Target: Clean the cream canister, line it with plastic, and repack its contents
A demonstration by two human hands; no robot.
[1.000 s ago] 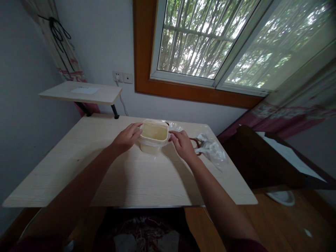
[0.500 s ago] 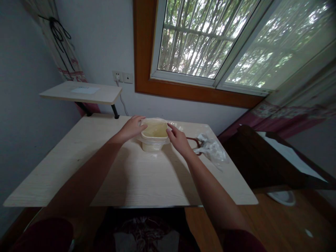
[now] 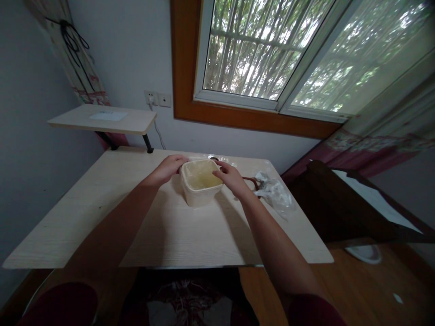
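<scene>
A cream-coloured plastic tub point(image 3: 200, 197) with rounded corners and an open top is at the middle of the table, tilted slightly. Its pale yellowish inside shows; I cannot make out anything in it. My left hand point(image 3: 170, 168) grips the tub's left side, its fingertips partly hidden behind the wall. On the opposite side my right hand point(image 3: 231, 178) holds the right rim, with a finger or thumb reaching over the edge. Clear plastic point(image 3: 228, 160) and a small dark round thing point(image 3: 214, 158) show behind the tub, both partly hidden.
To the right lies a crumpled clear plastic bag point(image 3: 276, 192) beside a brown curved handle point(image 3: 252, 180). A small raised shelf point(image 3: 68, 118) bearing a paper slip point(image 3: 108, 116) stands at the table's point(image 3: 136, 251) back left. Wall and window are behind.
The tub has tipped and come slightly nearer to me. Its ribbed lower part and the clear rim around it no longer show. My left hand has moved slightly down along its side.
</scene>
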